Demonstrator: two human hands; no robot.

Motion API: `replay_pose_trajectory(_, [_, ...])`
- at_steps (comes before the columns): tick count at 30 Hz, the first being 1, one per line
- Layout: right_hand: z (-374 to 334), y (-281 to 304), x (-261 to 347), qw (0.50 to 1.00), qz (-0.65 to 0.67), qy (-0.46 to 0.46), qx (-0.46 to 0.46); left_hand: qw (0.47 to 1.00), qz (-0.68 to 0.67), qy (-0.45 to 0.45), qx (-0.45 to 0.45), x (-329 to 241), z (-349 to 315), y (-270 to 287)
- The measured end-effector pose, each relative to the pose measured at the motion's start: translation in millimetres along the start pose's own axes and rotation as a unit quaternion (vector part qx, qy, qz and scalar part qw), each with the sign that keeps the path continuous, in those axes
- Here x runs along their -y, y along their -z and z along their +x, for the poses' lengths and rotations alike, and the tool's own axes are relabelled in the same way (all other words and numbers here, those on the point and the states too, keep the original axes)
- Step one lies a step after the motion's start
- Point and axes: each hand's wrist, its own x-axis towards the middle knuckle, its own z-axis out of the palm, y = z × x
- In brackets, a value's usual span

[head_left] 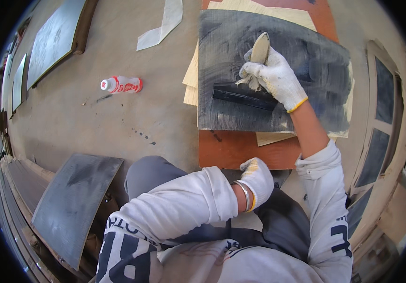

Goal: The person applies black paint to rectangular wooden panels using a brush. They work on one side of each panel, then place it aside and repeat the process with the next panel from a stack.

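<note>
My right hand [278, 78], in a white knitted glove with a yellow cuff edge, grips a brush by its pale wooden handle [260, 48]. A wide black bar [245, 96], seemingly the brush's head, lies against a dark, smeared panel [323, 111] just below the fingers; the glove hides where handle and bar meet. Ragged pale strands hang under the fingers. My left hand [258, 181], also gloved, is curled into a fist over my legs, beside the near edge of a red-brown board [240, 151]. Nothing shows in that fist. A bangle circles the left wrist.
Pale plywood sheets [191, 70] stick out beneath the dark panel. On the concrete floor lie a red-and-white bottle [122, 85] and a bent pale strip [160, 33]. Other panels stand at the far left [54, 40] and near left [78, 198]. A framed dark-panelled piece [372, 155] stands right.
</note>
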Motion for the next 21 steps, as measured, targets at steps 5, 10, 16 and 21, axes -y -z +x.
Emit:
replay_pose_trajectory(5, [-10, -62, -10, 0.985, -0.068, -0.019, 0.157, 0.994, -0.086, -0.047, 0.051, 2, 12, 2])
replay_pose_trajectory(10, [-18, -22, 22, 0.988, -0.100, -0.025, 0.112, 0.999, -0.034, 0.005, 0.014, 3, -1, -6])
replay_pose_trajectory(16, [-36, 9, 20, 0.997, -0.055, -0.005, 0.056, 0.994, -0.060, -0.034, 0.080, 0, 2, -4])
replay_pose_trajectory(21, [-27, 66, 27, 0.992, -0.094, 0.058, -0.054, 0.997, -0.063, -0.023, 0.024, 4, 6, -5])
